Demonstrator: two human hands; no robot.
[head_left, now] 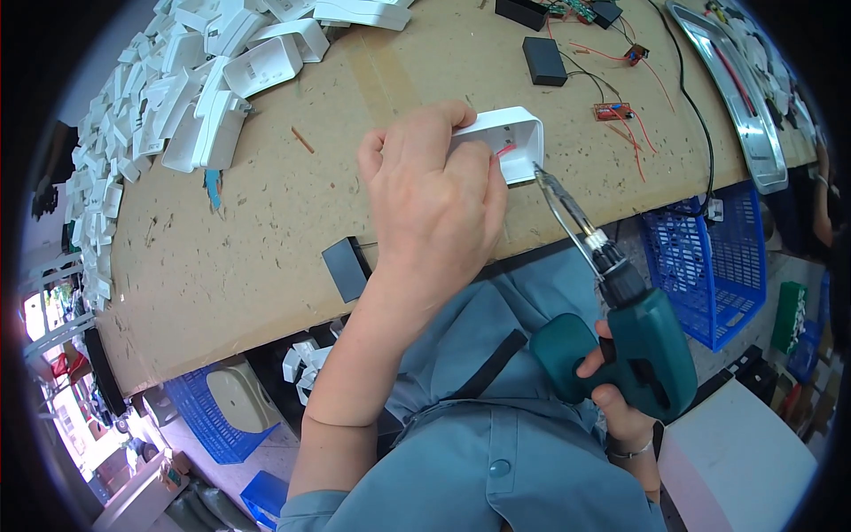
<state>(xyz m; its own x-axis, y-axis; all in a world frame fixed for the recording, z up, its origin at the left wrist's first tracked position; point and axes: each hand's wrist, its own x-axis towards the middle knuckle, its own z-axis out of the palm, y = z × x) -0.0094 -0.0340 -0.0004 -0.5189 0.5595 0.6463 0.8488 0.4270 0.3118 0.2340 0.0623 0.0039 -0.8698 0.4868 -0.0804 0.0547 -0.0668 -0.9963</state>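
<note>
My left hand (pixel 433 186) is closed on a white plastic housing (pixel 531 140) at the table's near edge, its open side turned up. A short bit of red wire (pixel 506 150) shows inside; my fingers hide the rest. My right hand (pixel 628 420) grips a dark green soldering gun (pixel 658 341) with a thin metal feed tube beside its tip. The gun's tip reaches the right end of the housing; whether it touches, I cannot tell. Left of my left wrist lies a black box (pixel 347 269) with a thin lead running under my arm.
White housings (pixel 195 115) are heaped at the far left. Small red circuit boards (pixel 612 112) with loose wires and a black box (pixel 544 61) lie at the far right, near a metal tray (pixel 764 146) and a black cable (pixel 710 133). A blue basket (pixel 709 266) stands below the table edge.
</note>
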